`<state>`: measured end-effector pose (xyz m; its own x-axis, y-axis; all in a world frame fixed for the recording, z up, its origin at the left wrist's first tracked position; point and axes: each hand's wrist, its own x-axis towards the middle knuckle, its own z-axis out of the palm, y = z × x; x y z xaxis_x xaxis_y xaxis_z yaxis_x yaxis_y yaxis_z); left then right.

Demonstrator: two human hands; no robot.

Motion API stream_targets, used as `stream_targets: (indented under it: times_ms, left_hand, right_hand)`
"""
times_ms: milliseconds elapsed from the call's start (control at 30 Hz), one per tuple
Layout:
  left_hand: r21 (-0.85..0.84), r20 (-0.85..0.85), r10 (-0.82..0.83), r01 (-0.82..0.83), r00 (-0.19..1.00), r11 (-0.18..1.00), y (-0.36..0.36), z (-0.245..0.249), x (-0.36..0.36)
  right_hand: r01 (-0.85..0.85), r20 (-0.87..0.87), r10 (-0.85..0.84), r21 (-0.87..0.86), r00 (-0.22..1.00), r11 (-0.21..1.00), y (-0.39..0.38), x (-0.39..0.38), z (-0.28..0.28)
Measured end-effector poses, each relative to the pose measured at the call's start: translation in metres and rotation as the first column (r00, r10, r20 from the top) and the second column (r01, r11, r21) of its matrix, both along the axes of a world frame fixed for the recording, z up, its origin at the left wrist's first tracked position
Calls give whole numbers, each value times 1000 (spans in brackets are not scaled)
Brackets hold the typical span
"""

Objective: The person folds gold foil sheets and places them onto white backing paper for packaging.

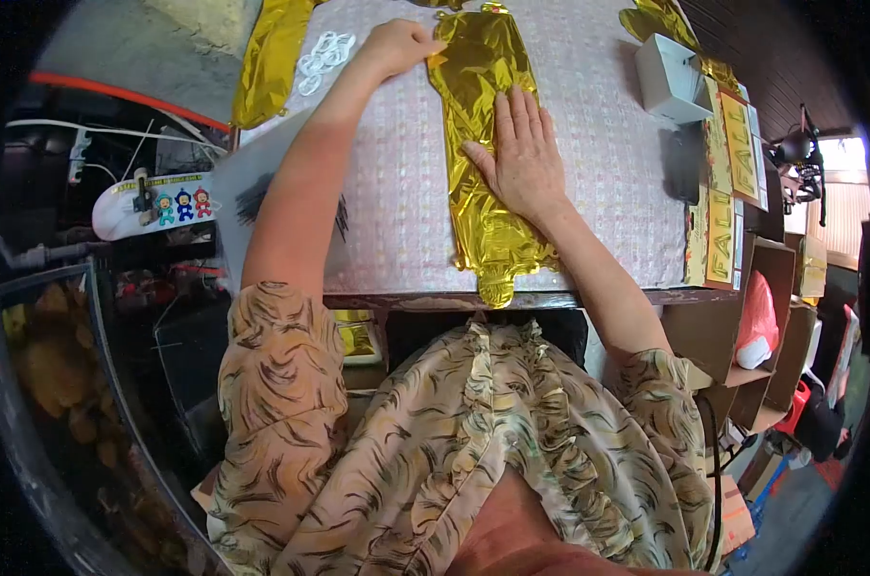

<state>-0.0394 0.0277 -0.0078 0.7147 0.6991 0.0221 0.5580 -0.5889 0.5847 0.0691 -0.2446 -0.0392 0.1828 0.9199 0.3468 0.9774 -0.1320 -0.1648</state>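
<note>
On the table (607, 192), with its patterned cloth, both hands work a flat gold foil balloon (483, 67).
I see the left hand (396, 43) with its fingers curled in on the balloon's upper left edge, apparently pinching it. The right hand (523, 158) lies wide and flat, palm down, on its middle. The balloon runs lengthwise toward me, its tail just over the near table edge. I judge this a smoothing-flat step. A next move calls for a pinned top and a flat palm sliding toward the tail without creasing the foil. 1 more gold foil piece (272, 58) and some white plastic rings (324, 53) lie near the left hand.
</note>
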Motion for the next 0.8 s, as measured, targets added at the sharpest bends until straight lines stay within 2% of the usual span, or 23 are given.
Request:
stream_targets:
  times_ms: [33,167,233,267,400,467,667,800]
  left_hand:
    - [22,-61,29,-28,998,999,-2,-1,4]
    - [5,-67,25,-24,997,1000,-3,1,10]
    - [-304,49,-7,22,999,953,8,-1,11]
    - [-340,71,34,-8,997,940,29,-20,12]
    - [-476,-20,12,-20,1000,879,37,2,16]
    - [-605,-4,-75,57,997,794,49,2,20]
    - [-679,-44,-170,96,984,728,40,10,30]
    - [-713,-5,-142,96,990,695,40,17,34]
  right_hand:
    - [4,-2,-4,1,1000,1000,0,0,0]
    - [9,8,-9,6,1000,1000,0,1,0]
    - [16,3,-16,-36,1000,999,0,1,1]
    - [21,-2,-21,-76,1000,997,0,2,1]
    - [-4,8,4,10,1000,1000,0,1,1]
    - [8,-10,-8,12,1000,1000,-1,1,1]
    - [5,-67,-4,11,998,1000,0,2,4]
    - [11,-79,-10,16,997,1000,0,3,0]
